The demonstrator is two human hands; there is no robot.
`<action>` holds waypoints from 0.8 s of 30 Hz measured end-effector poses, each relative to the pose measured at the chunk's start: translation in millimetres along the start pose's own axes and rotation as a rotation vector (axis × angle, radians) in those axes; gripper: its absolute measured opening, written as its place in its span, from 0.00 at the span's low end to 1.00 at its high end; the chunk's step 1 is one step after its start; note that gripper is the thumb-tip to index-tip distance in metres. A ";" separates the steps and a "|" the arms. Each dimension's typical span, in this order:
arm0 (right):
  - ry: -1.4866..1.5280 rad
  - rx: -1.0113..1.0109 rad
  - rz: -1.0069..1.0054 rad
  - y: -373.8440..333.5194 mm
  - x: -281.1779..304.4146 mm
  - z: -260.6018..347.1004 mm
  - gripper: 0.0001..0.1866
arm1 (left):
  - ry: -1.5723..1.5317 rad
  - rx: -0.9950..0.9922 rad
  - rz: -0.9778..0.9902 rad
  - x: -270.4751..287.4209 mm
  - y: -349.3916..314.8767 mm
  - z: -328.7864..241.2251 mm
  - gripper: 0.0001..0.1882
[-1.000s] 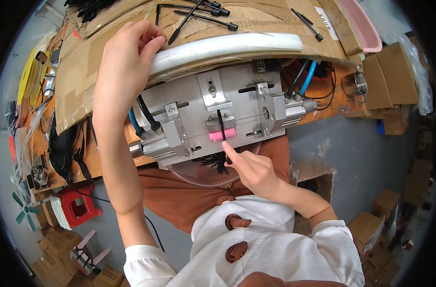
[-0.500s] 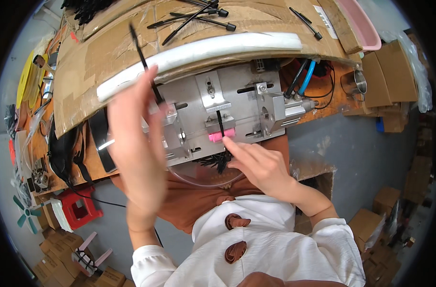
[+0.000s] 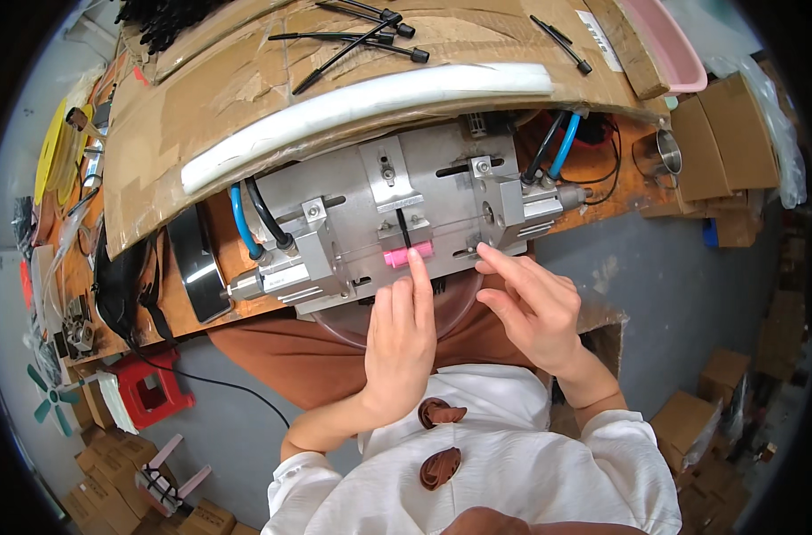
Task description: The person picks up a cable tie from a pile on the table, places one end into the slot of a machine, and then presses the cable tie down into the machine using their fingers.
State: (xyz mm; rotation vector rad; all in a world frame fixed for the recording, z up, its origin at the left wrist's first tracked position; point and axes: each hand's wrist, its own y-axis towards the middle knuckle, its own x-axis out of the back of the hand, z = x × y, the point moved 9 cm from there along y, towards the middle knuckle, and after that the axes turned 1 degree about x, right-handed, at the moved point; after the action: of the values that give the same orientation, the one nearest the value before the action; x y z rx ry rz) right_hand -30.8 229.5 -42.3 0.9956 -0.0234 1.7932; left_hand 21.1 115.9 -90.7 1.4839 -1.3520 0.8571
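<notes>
My left hand (image 3: 401, 343) is in front of the metal fixture (image 3: 348, 232), its index finger stretched out and touching the pink cylindrical piece (image 3: 397, 258). A thin black rod (image 3: 403, 229) runs from the central bracket down to that pink piece. No held thing shows in this hand. To its right, my right hand (image 3: 535, 312) hovers near the fixture's front edge, thumb and index finger apart, nothing seen between them. Below the hands, a clear round bowl (image 3: 342, 327) rests at my lap; dark pieces in it are mostly hidden.
Cardboard (image 3: 237, 98) covers the bench behind, with a white padded roll (image 3: 370, 102) along its edge. Several black rods (image 3: 352, 37) with thick ends lie on it. Blue tubes (image 3: 244, 223) join the fixture's cylinders. A dark phone-like slab (image 3: 201, 267) lies left; a metal cup (image 3: 660, 153) stands right.
My left hand has come down and right to the pink piece; the black rod seen with it is out of sight. My right hand has left the pink piece, moving right.
</notes>
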 end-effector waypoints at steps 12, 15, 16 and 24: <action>0.037 0.045 0.008 2.0 1.2 0.4 0.25 | 0.049 -0.027 0.005 4.5 5.4 -0.2 0.38; 0.021 0.054 -0.012 5.2 6.4 1.6 0.24 | 0.059 -0.031 0.026 5.6 3.1 -1.1 0.38; 0.016 0.067 -0.017 6.3 9.2 2.4 0.24 | 0.070 -0.034 0.051 4.7 3.1 -0.7 0.37; -0.308 0.431 -0.305 102.7 56.3 23.6 0.15 | 0.044 -0.200 -0.367 113.2 117.7 -3.8 0.21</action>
State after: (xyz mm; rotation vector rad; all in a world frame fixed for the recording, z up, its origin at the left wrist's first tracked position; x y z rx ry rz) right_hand -103.4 214.8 51.4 1.4895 0.3196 1.3786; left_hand -77.1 84.3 36.0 1.4842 -1.0544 0.5021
